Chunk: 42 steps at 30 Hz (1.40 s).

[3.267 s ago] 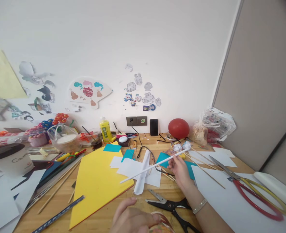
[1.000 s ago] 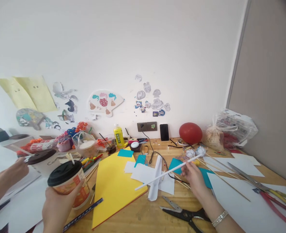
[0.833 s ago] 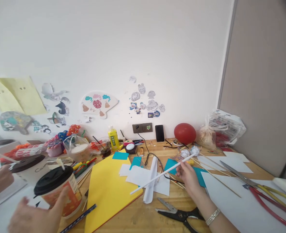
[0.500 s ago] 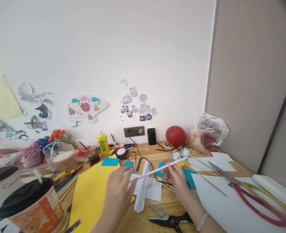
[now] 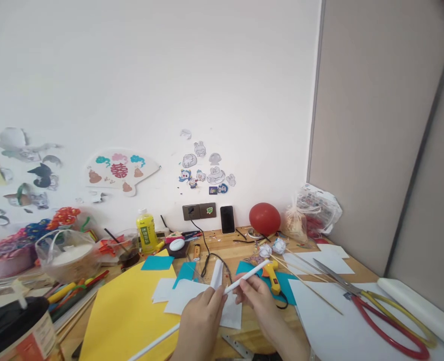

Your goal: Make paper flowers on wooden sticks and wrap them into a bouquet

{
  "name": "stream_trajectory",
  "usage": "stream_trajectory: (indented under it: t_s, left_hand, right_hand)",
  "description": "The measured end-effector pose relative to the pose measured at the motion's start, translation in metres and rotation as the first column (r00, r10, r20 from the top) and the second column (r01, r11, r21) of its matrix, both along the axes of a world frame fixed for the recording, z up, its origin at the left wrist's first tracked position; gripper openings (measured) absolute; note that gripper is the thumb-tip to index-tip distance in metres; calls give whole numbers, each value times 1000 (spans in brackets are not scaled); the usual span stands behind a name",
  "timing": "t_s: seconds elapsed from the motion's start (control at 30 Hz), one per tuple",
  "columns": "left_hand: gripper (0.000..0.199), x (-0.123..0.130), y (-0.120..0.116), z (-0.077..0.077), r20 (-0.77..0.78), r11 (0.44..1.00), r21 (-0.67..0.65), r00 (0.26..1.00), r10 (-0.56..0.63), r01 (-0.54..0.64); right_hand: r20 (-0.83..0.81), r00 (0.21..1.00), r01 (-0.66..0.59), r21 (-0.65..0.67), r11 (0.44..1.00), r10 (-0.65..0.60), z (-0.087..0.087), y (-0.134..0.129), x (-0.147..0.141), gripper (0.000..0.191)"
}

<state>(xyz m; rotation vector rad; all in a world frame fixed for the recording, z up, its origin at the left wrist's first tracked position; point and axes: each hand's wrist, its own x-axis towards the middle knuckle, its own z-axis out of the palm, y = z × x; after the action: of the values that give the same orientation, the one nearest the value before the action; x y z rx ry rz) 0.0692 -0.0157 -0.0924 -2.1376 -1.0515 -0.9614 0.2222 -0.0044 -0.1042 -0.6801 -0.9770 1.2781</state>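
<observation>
My left hand and my right hand are both closed on a thin white stick, close together near its middle. It slants from the lower left up to the right and looks like rolled paper. Its lower end passes over a yellow sheet. Under and behind my hands lie cut white paper pieces and a folded white strip. Just beyond my right hand is a yellow glue gun on blue paper. Black-handled scissors are partly hidden below my hands.
Large red-and-yellow-handled scissors rest on white sheets at the right, near thin wooden sticks. A lidded cup stands front left. Along the wall are a yellow bottle, a phone and a red balloon.
My left hand has come closer to my right hand along the white stick, whose lower end now shows beyond it. The view has turned slightly right.
</observation>
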Motion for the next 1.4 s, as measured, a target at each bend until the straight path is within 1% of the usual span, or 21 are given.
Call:
stream_trajectory:
  t_s: [0.2,0.37,0.53,0.63,0.77,0.83,0.93,1.17,1.27,1.4]
  left_hand:
    - [31,4,-4,4,43,1000,-9,999,18,-18]
    - [28,2,-4,1,87,1000,-1,996,14,-13]
    - [28,4,-4,-1,122,999,-50,993,4,2]
    - [28,5,-4,-1,109,999,-44,994,10,-5]
    - [29,6,-4,1,85,999,24,996,30,-32]
    - [28,7,-4,2,79,998,50,996,37,-41]
    - [27,7,-5,3,72,998,51,997,35,-39]
    - [26,8,-8,3,63,998,26,997,48,-50]
    - [25,7,-8,3,60,998,21,997,52,-53]
    - [25,7,-8,5,44,996,51,997,64,-66]
  right_hand:
    - [32,999,-21,1,1000,21,3,-1,5,39]
    - [27,1000,-1,7,1000,0,5,-1,7,39]
    - [-5,1000,0,28,1000,0,3,2,7,40]
    - [-2,999,48,41,998,-48,2,4,9,40]
    - [41,995,84,72,994,-87,2,7,11,33]
    - [55,995,84,98,992,-89,1,8,13,31]
    - [80,994,66,125,990,-77,1,8,13,29]
    - [74,994,76,102,992,-84,6,3,12,29]
    - [84,993,69,122,990,-80,5,3,12,28]
    - [61,995,74,124,990,-82,1,7,12,28]
